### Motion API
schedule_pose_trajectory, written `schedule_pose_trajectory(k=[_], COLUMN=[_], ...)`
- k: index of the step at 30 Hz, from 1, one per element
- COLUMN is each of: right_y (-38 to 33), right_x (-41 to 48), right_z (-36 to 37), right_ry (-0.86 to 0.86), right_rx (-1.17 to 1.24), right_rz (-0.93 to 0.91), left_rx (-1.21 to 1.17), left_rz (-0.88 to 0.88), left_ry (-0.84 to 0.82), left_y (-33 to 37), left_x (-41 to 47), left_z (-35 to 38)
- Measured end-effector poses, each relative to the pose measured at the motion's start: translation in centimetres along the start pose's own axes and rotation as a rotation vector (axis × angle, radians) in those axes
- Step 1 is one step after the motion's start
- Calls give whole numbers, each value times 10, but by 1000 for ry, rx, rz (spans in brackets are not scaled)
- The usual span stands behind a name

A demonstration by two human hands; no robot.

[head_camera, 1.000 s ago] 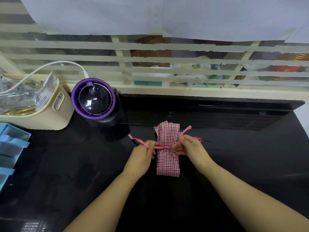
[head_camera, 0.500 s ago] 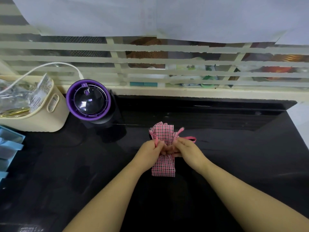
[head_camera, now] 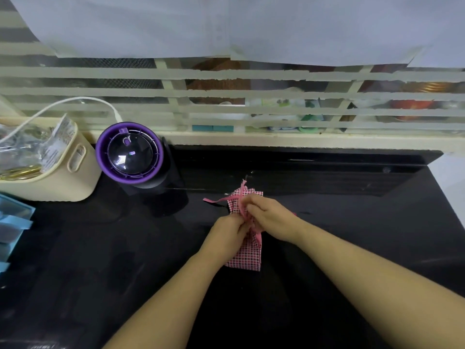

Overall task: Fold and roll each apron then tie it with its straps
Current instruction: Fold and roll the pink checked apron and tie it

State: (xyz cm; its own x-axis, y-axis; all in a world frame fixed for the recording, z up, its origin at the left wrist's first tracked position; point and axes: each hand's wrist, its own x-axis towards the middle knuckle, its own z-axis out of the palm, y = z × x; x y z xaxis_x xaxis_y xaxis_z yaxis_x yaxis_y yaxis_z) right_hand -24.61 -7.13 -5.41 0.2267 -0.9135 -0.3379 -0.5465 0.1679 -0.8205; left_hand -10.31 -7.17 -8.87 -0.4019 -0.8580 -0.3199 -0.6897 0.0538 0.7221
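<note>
Left hand (head_camera: 229, 229): fingers curled tight, pinching the pink straps (head_camera: 241, 200) where they cross over the middle of the roll. Knuckles face up; the fingertips are hidden under the hand.

Right hand (head_camera: 271, 215): also closed, fingers curled round the straps from the other side. It touches the left hand at the crossing point. Which strap end each hand has, cannot tell.

Apron (head_camera: 247, 256): pink-and-dark check, folded into a narrow roll lying on the black surface (head_camera: 100, 260), long axis running away from the person, just right of centre. The near end shows below the hands, the far end peeks out above the right hand's knuckles, and the middle is covered by both hands. One strap end sticks up at the far end; another trails off to the left, lying on the surface.

Around:
- Round black device with purple rim (head_camera: 129, 153), tilted toward the camera, to the far left of the apron and well apart from it.
- Cream basket (head_camera: 80, 172) just beside the device, holding clear plastic packets; a white cable (head_camera: 63, 103) arcs over it.
- Light blue trays (head_camera: 15, 220) at the left edge, partly cut off.
- Slatted screen (head_camera: 226, 93) behind the surface, with blurred items beyond it; a pale sheet (head_camera: 226, 26) hangs over its top.

Nothing lies between the hands and the apron.
</note>
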Motion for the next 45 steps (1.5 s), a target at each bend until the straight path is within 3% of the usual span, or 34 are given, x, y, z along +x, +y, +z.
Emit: schedule_pose_trajectory(k=[3, 7, 11, 18, 23, 26, 31, 33, 36, 39, 42, 45], right_y=[10, 22, 36, 50, 53, 41, 9, 4, 6, 15, 20, 18], right_x=[4, 0, -24, -40, -35, -39, -44, -35, -18, -14, -18, -25], right_z=[-8, -13, 1, 44, 44, 41, 3, -3, 9, 25, 30, 31], right_ry=[-169, 16, 169, 327, 231, 61, 41, 114, 85, 194, 250, 196], right_rx=[-232, -540, -506, -536, -729, -827, -711, -647, -322, -131, -63, -113], right_rz=[16, -89, -154, -244, -311, -266, 109, 100, 181, 230, 245, 247], left_rx=[-52, -263, -500, -672, -872, -913, -961, -1003, -1055, -1103, -1147, -1241], left_rz=[1, -118, -217, -422, -564, -568, -493, -447, -375, -332, -328, -342], left_ry=[-32, -57, -98, -84, -36, -51, -116, -153, -180, -193, -214, -264], left_y=[1, -1, -2, 1, 14, 19, 28, 34, 36, 35, 35, 33], left_x=[-3, -3, -4, 2, 1, -3, -10, -14, -20, -25, -35, -47], left_z=[-4, -9, -19, -15, -12, -12, -15, -15, -15, -14, -10, -5])
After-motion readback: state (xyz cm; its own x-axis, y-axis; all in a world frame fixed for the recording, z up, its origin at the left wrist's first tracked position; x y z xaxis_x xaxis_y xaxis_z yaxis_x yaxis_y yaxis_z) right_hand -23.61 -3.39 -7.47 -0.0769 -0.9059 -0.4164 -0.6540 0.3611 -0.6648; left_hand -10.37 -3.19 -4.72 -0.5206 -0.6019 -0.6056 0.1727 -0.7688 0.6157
